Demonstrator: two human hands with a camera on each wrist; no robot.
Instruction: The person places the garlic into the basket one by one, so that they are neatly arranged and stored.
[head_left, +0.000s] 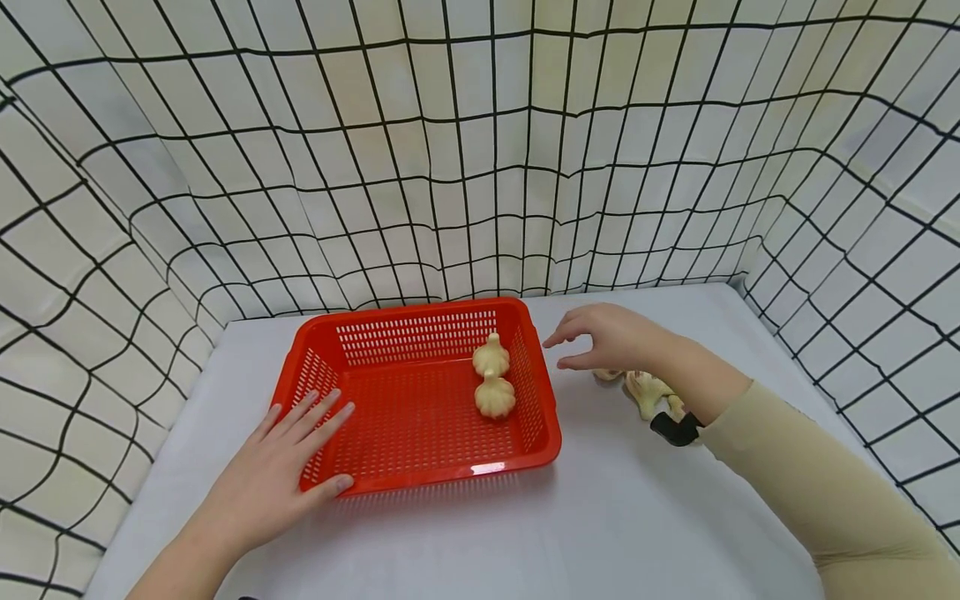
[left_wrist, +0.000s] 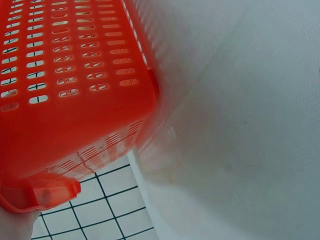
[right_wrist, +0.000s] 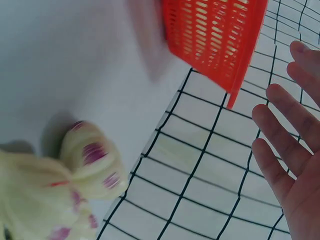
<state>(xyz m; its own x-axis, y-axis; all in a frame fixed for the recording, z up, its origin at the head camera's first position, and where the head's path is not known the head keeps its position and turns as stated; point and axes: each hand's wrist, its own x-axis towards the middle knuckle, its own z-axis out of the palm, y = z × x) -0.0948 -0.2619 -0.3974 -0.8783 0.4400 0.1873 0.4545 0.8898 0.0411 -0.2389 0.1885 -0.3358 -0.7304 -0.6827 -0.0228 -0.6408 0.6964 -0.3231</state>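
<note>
Two pale garlic bulbs (head_left: pixel 495 398) lie one behind the other inside a red plastic basket (head_left: pixel 420 483), near its right wall. My left hand (head_left: pixel 273 475) rests on the basket's left rim with its fingers spread and straight. Just outside the basket's right side my right hand (head_left: pixel 611 336) hovers, its fingers loosely bent and nothing between them. More garlic bulbs (head_left: pixel 651 392) lie on the table under my right wrist, partly hidden by the arm. Up close in the right wrist view, these garlic bulbs (right_wrist: pixel 92 160) show purple patches.
A white cloth covers the table (head_left: pixel 600 517). Black netting (head_left: pixel 480 175) rises along the back and both sides, with white sheeting behind it. A black strap (head_left: pixel 677 429) shows at the right wrist, by the sleeve's cuff.
</note>
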